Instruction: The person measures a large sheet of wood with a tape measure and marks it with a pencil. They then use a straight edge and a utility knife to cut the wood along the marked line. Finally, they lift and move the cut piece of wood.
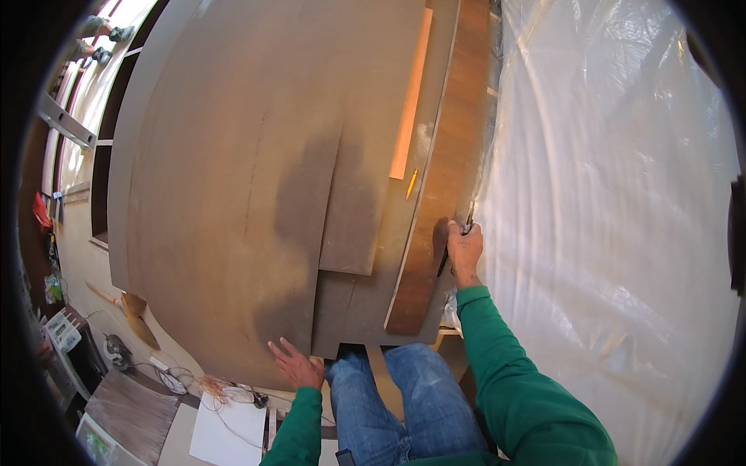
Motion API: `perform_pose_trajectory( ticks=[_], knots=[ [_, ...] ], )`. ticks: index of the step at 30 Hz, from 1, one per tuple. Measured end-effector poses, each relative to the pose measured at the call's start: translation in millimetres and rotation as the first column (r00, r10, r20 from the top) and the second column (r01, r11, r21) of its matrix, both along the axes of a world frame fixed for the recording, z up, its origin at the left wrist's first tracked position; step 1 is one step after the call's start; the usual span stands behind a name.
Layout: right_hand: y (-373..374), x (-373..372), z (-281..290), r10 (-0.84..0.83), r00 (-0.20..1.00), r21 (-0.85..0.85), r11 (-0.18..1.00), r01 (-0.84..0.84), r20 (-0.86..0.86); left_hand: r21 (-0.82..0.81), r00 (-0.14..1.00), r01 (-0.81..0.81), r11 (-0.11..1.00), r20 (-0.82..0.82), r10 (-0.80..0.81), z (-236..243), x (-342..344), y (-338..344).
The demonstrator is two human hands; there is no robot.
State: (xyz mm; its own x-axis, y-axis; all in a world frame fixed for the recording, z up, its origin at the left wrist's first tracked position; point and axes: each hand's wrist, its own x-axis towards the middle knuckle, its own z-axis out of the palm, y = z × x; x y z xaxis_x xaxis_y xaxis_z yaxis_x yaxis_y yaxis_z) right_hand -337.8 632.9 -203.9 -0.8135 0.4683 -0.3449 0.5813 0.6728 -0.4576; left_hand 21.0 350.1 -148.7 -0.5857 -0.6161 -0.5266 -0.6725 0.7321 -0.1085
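Gripping a dark object [467,228] is the right hand [465,250] — left hand [296,366] spread wide at an illegibly marked board [210,194].

panel [210,194]: left | plastic sheet [606,233]: right | board [443,147]: between them | pencil [412,184]: between strip's [410,101] near end and board

No text I can read from here, a faint broken line of dark marks [246,219] down the large board [194,179], small marks on the right hand [465,252], illegible to me.

Plank [452,151]: smooth, wood-look; sheeting [606,179]: glossy, wrinkled plastic; panel [202,194]: matt.
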Motion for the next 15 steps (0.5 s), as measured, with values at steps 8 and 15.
perform_pose_trajectory(
  ticks=[8, 15],
  knots=[
    [-36, 42, 43, 0.248, 0.963, 0.056, 0.965, -0.255, 0.104, 0.602, 0.959, -0.241, 0.761, 0.028, 0.282, 7, -79, 14],
    [-47, 81, 41, 0.207, 0.937, 0.023, 0.975, -0.222, 0.282, 0.616, 0.836, 0.019, 0.787, -0.441, 0.325, 2, -137, 64]
  ],
)
